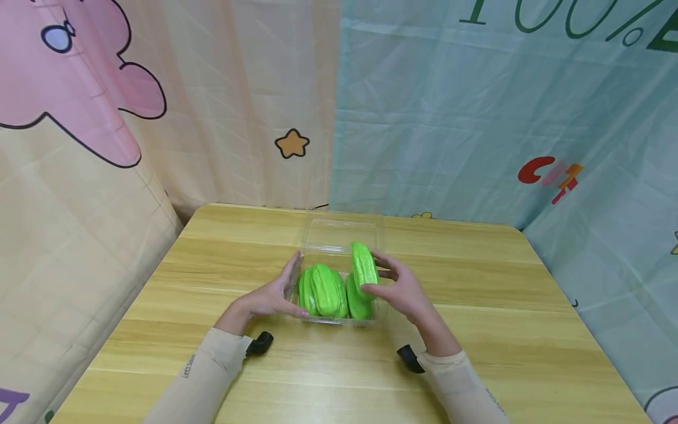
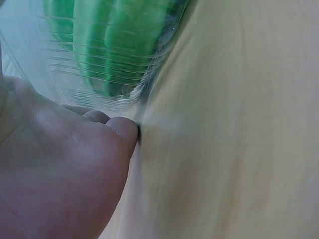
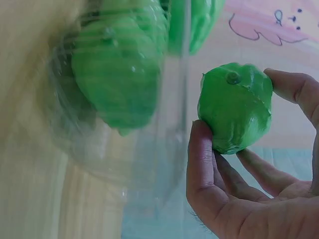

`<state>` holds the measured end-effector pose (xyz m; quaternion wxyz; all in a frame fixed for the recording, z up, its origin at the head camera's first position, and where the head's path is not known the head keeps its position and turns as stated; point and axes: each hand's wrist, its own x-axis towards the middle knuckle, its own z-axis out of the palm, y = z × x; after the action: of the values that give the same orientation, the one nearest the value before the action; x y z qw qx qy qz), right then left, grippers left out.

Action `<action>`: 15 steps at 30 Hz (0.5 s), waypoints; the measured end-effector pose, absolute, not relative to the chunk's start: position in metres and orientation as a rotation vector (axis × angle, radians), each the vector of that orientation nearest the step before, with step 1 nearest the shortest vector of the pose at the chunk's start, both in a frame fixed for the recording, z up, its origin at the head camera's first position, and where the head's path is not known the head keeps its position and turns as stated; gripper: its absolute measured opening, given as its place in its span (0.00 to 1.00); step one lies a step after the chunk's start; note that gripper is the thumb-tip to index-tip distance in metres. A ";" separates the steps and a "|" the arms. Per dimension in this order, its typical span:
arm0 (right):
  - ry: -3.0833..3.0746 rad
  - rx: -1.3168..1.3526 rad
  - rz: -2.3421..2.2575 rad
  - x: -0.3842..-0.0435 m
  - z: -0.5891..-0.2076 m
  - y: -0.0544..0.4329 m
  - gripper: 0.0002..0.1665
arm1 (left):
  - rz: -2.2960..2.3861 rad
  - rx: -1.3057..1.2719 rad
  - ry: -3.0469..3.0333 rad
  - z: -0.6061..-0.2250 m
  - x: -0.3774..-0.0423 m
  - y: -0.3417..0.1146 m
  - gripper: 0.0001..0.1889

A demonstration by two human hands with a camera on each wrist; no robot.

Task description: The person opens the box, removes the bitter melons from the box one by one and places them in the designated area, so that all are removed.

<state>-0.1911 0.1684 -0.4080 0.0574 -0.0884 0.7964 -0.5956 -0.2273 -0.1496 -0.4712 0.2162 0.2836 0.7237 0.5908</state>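
Note:
A clear plastic clamshell box (image 1: 341,322) stands on the table with its lid (image 1: 344,235) folded back. Several bright green bitter melons (image 1: 323,292) with ridged skins lie inside it, side by side. My right hand (image 1: 405,291) grips one bitter melon (image 1: 364,268) between thumb and fingers, above the box's right side. In the right wrist view, that held melon (image 3: 235,107) shows its stem end and stands apart from the box wall. The left hand (image 1: 272,296) rests against the box's left side, thumb near the front corner and fingers along the side.
The box sits on a light wood-grain table (image 1: 471,306), towards its far half. Printed curtains (image 1: 238,88) hang behind and at both sides. A black wrist mount (image 1: 259,343) sticks out from the left sleeve, and another black mount (image 1: 410,358) from the right.

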 end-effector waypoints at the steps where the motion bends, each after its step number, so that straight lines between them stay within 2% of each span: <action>1: 2.413 -0.262 -1.814 -0.192 -0.407 0.171 0.48 | 1.638 0.787 2.003 -0.471 -0.227 -0.150 0.76; 15: 2.451 -0.161 -1.839 -0.198 -0.391 0.217 0.47 | 1.630 0.793 1.996 -0.470 -0.226 -0.150 0.75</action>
<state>-0.1983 0.2170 -0.3907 0.0366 -0.0526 0.7982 -0.5990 -0.2260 -0.1497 -0.4703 0.2210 0.2868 0.7220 0.5896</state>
